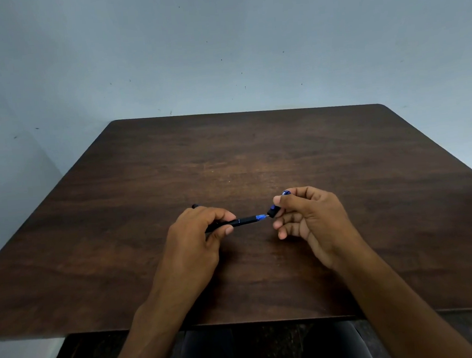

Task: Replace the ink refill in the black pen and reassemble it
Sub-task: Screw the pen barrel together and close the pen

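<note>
My left hand [199, 232] grips a black pen [242, 221] that lies level just above the table, its blue tip section and fine metal point facing right. The pen's back end pokes out behind my knuckles. My right hand [308, 218] pinches a black and blue pen cap [274, 211] between thumb and fingers; its open end sits right at the pen's point. The cap's blue top shows above my index finger. No separate refill is in sight.
A dark brown wooden table [241, 155] fills the view, with its near edge at the bottom and rounded far corners. A pale blue-grey wall stands behind it. My dark trousers show under the table's front edge.
</note>
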Available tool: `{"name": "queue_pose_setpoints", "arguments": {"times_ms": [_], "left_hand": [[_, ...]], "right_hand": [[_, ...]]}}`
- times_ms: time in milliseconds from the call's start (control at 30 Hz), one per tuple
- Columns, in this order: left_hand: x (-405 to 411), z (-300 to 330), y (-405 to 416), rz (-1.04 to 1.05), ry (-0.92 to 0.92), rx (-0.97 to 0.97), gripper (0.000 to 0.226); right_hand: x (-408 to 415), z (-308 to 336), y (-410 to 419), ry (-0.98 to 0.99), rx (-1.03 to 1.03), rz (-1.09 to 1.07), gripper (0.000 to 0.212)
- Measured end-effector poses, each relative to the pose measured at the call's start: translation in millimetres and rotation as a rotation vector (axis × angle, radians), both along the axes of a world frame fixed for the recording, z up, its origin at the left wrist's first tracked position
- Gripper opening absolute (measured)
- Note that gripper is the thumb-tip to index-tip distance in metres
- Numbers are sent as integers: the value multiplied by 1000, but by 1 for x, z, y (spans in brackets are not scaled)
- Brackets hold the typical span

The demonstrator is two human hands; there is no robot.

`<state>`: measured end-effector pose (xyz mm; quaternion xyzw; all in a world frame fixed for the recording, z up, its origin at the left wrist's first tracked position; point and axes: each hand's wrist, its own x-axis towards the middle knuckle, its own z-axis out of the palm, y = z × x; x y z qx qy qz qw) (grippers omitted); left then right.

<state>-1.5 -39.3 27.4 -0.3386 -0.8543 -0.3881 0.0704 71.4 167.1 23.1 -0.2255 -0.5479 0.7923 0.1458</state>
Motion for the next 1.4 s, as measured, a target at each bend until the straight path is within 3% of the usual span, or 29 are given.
{"name": "queue_pose_setpoints", "arguments": {"times_ms": [600, 933, 1400], "left_hand": [[0, -3, 1, 10, 15, 27, 22], [1, -4, 6, 13, 26, 28, 22], [1, -9, 3, 53, 40, 42, 23]], "right_hand": [[8, 5, -8, 54, -120, -49, 26], [11, 11, -17, 54, -125, -20, 61], [15, 0, -25, 25, 114, -66, 24]]}}
